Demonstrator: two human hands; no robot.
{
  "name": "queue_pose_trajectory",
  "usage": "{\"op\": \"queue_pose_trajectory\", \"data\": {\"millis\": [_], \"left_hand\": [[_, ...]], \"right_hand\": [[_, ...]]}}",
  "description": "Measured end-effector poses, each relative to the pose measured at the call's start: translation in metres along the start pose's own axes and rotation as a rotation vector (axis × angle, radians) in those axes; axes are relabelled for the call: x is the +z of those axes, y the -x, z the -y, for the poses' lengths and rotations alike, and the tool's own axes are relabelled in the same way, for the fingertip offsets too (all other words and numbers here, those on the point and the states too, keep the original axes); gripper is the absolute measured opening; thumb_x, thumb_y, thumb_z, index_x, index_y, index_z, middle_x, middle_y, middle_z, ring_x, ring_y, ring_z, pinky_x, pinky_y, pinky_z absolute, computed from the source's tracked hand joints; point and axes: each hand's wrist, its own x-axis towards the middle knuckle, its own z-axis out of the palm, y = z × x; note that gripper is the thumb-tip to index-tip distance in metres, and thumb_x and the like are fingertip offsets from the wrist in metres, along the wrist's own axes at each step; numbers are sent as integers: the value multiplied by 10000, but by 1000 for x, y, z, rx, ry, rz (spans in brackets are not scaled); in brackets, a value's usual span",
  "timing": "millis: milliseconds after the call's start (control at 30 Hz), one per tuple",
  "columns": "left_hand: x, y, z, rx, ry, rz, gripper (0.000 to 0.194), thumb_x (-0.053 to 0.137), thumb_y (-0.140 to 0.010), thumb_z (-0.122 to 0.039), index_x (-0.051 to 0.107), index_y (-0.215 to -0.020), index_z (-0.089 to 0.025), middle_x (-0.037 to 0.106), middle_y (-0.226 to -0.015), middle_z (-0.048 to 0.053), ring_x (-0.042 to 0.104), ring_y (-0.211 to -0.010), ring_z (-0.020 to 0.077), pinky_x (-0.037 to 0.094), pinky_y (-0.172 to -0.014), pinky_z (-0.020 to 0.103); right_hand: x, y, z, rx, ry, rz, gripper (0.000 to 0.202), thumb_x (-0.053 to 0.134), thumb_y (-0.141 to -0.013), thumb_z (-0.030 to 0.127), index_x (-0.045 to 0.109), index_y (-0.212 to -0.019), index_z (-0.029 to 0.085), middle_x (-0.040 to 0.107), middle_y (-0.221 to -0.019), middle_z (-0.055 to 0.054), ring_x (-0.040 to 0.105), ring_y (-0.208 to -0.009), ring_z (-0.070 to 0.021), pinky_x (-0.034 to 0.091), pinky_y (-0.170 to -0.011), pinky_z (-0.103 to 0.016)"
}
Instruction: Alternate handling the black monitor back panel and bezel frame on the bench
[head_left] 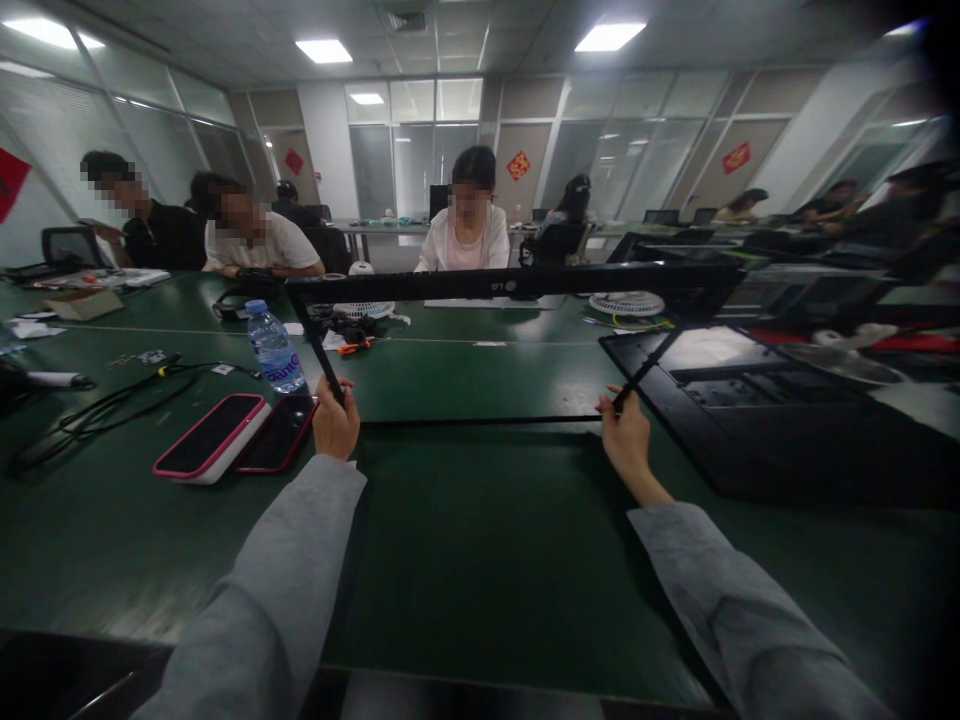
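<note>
Black plastic, thin and whippy, the monitor bezel frame (517,283) stands tilted up off the green counter (480,540), left hand (335,420) and right hand (626,437) each pinching a side rail, likely light but easily twisted.

My head view is lit evenly by ceiling panels (324,50), with soft glare on the green table (480,380), bent edges, and perhaps motion blur at right.
</note>
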Motion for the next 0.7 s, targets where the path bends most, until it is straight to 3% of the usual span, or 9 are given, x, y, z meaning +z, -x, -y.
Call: {"op": "queue_pose_trajectory", "data": {"millis": [700], "left_hand": [[-2, 0, -5, 3, -23, -6, 454, 408, -1016, -304, 288, -1431, -166, 690, -1128, 117, 707, -834, 189, 535, -767, 326]], "right_hand": [[5, -2, -13, 18, 0, 49, 511, 481, -903, 561, 595, -1235, 191, 708, -935, -121, 677, -816, -283, 513, -821, -462]]}}
